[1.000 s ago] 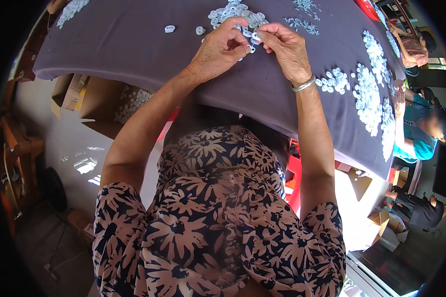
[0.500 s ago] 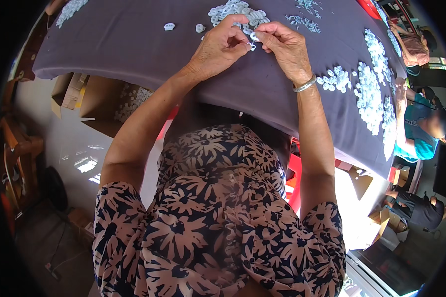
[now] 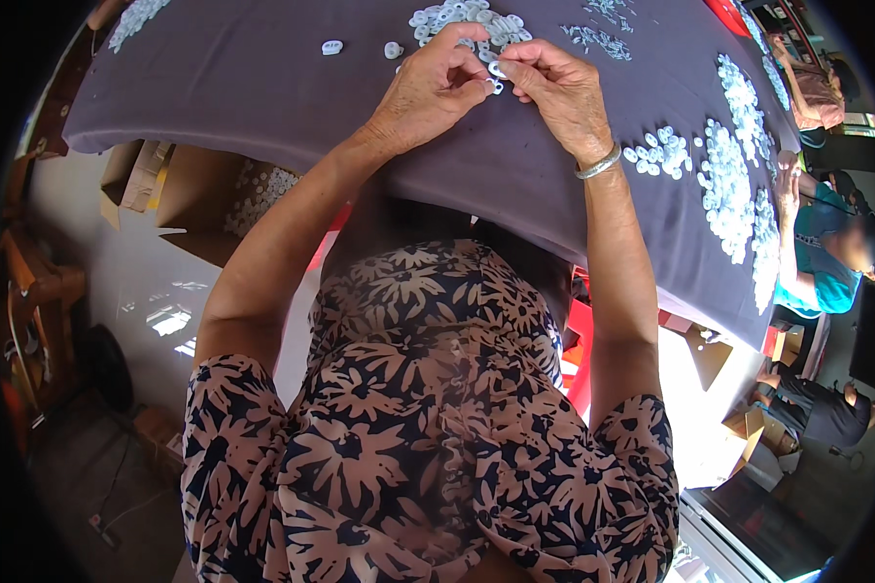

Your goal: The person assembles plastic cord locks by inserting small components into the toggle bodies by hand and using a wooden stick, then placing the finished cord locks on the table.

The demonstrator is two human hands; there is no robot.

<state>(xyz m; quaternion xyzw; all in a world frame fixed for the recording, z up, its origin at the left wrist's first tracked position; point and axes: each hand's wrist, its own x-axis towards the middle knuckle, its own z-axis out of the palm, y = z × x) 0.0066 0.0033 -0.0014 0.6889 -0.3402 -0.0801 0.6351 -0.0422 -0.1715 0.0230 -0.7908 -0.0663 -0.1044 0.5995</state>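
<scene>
Above the dark cloth, my left hand (image 3: 436, 85) pinches a small white plastic piece (image 3: 497, 86) with a dark hole between thumb and forefinger. Close against it, my right hand (image 3: 560, 95) grips another small white oval piece (image 3: 496, 69) between thumb and fingertips. The two pieces almost meet; whether they touch I cannot tell. Just beyond my hands lies a pile of similar white oval pieces (image 3: 454, 16). Two single pieces rest left of the pile, a longer one (image 3: 332, 47) and a rounder one (image 3: 392, 50).
A grey-purple cloth (image 3: 233, 87) covers the table. Small pale slender parts (image 3: 598, 42) lie at the far right, more white pieces (image 3: 724, 189) along the right edge. Below the left edge stands a cardboard box (image 3: 190, 209) holding white pieces. A person in teal (image 3: 826, 248) sits at the right.
The white piece in my right hand has tilted and shifted slightly left and up. The piece in my left hand has moved slightly upward. Both hands otherwise keep their place.
</scene>
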